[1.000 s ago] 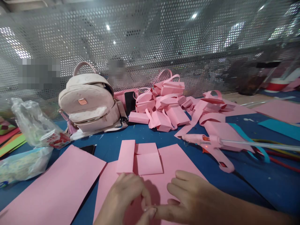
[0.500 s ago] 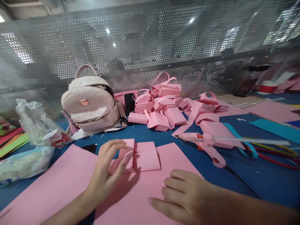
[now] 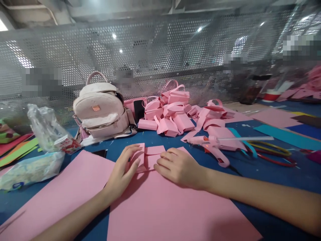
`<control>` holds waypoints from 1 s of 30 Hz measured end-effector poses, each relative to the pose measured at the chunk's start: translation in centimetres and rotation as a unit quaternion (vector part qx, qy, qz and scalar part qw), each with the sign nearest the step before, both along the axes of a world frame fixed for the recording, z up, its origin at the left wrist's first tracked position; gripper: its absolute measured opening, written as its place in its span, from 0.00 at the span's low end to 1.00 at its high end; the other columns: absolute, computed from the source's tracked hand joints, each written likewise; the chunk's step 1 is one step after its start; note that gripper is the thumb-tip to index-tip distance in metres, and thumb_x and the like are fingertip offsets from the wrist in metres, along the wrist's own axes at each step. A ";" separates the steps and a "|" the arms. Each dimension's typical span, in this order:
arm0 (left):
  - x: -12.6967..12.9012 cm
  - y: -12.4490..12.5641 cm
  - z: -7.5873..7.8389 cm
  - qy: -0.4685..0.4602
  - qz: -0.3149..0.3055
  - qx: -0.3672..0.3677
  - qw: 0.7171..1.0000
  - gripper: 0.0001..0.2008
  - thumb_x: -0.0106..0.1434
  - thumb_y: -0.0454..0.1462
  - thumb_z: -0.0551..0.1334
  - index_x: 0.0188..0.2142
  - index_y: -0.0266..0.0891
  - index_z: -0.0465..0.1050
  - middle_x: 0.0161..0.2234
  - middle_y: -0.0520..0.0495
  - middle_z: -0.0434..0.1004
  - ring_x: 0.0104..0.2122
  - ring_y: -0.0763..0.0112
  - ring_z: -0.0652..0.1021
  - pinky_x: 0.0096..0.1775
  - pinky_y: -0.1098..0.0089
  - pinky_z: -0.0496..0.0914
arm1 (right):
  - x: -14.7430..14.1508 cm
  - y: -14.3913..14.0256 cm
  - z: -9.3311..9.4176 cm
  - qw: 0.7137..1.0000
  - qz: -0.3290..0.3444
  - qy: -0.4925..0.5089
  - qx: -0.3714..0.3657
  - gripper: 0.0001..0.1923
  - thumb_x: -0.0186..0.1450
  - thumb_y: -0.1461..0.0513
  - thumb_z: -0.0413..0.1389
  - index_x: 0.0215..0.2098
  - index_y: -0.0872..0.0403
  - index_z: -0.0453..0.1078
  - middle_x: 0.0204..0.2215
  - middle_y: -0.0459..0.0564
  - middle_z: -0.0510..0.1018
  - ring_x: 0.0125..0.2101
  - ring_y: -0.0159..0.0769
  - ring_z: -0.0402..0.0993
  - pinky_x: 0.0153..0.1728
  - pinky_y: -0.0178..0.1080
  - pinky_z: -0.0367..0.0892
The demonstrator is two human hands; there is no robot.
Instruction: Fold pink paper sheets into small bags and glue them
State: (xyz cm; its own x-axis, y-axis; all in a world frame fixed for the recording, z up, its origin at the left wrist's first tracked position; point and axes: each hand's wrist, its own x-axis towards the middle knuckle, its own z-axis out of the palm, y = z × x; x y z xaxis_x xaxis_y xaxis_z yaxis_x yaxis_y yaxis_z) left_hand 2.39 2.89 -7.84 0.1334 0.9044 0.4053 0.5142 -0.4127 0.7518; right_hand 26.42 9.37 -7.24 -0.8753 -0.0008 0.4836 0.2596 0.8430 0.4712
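Both hands lie flat with fingers spread, gripping nothing: I see the left hand (image 3: 125,172) and the right hand (image 3: 178,166) pressing the small folded pink pieces (image 3: 149,158) at the far edge of the big pink sheet (image 3: 163,211) in front of me. Many finished pink paper bags (image 3: 170,112) are already piled behind, beside the pink backpack (image 3: 101,110), and the glue gun (image 3: 213,145) rests untouched to the right, so I judge this piece is only in its folding stage. Any writing, such as on the small red carton (image 3: 67,144), is probably too blurred to read.
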 end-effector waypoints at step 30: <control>0.1 -0.8 -0.3 0.026 0.000 0.051 0.998 0.33 0.59 0.43 0.72 0.60 0.47 0.63 0.60 0.41 0.70 0.60 0.50 0.70 0.62 0.49 0.62 | 1.1 0.1 1.3 0.988 -0.054 0.088 -0.114 0.10 0.73 0.67 0.53 0.38 0.55 0.76 0.33 0.50 0.82 0.35 0.39 0.74 0.38 0.41 0.60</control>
